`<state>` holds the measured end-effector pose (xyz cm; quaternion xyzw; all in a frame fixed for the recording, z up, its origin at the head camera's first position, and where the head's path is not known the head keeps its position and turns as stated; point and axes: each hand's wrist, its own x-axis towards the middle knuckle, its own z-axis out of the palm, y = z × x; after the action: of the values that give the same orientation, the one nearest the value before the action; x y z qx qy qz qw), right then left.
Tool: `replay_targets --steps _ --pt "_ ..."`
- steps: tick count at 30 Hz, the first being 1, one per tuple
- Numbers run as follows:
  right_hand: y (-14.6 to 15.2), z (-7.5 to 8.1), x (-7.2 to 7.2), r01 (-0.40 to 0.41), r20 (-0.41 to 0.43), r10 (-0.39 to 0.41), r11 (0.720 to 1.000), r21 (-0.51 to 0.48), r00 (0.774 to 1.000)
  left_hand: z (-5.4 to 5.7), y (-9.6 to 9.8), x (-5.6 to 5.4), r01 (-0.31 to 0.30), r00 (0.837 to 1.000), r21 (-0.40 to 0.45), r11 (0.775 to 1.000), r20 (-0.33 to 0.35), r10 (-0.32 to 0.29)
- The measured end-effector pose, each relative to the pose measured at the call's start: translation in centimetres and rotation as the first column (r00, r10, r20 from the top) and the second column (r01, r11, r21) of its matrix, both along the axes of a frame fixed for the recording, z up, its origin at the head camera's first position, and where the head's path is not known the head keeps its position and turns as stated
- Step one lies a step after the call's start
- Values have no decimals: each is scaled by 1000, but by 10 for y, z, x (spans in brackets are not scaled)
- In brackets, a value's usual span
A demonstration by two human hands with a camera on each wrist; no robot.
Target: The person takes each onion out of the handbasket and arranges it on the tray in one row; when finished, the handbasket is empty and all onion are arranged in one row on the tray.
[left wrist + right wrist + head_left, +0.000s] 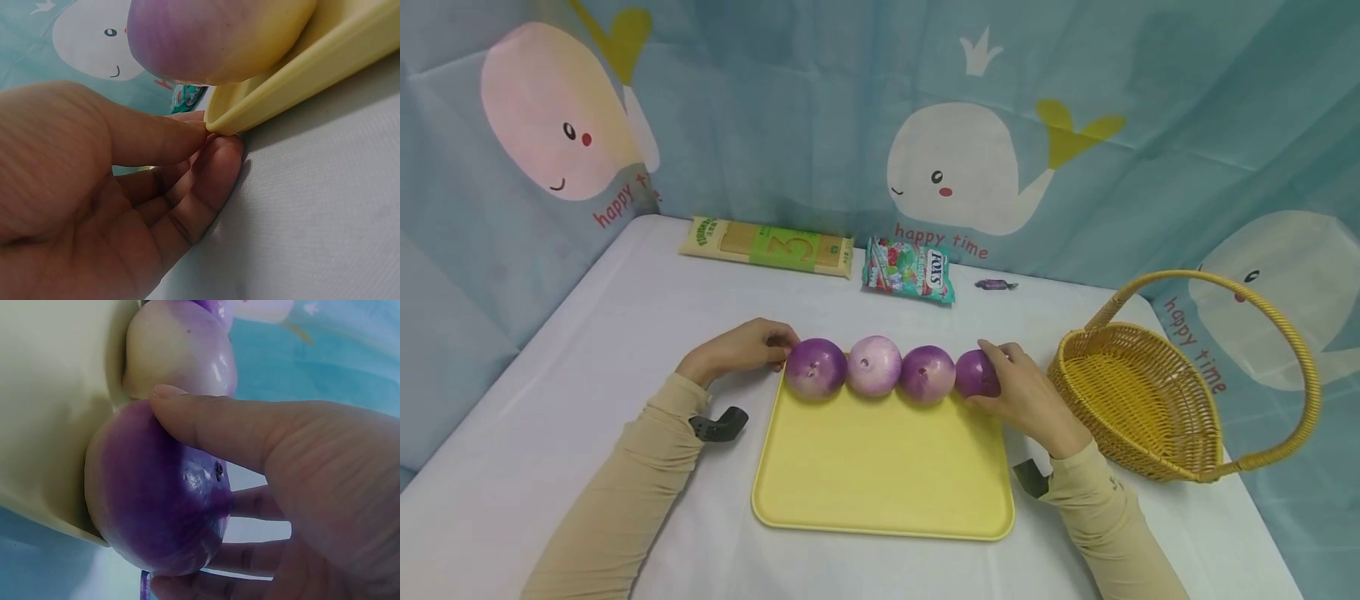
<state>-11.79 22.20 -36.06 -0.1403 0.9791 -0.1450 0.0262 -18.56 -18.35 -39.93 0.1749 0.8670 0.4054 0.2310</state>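
Observation:
Along the far edge of a yellow tray (pixel 883 475), several round purple-and-white turnips stand in a row. My right hand (pixel 1026 396) curls round the rightmost purple turnip (pixel 159 494), thumb on one side and fingers on the other. A paler turnip (pixel 175 353) sits beside it in the right wrist view. At the tray's far left corner, my left hand (pixel 745 350) pinches the rim between thumb and fingertips, as the left wrist view shows. The leftmost turnip (pixel 815 369) is right by that hand, apart from its fingers.
A yellow wicker basket (pixel 1206 408) with a tall handle stands right of the tray. Behind lie a noodle packet (pixel 767 247), a Fox's candy bag (pixel 908 269) and a purple wrapped candy (pixel 996 284). A blue whale-print curtain (pixel 820 108) hangs along the white table's back.

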Motion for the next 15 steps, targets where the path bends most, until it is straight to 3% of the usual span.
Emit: replay_targets --steps 15 --pt "2 8 1 12 5 -12 1000 20 1000 1 1 0 6 1000 16 1000 10 -6"
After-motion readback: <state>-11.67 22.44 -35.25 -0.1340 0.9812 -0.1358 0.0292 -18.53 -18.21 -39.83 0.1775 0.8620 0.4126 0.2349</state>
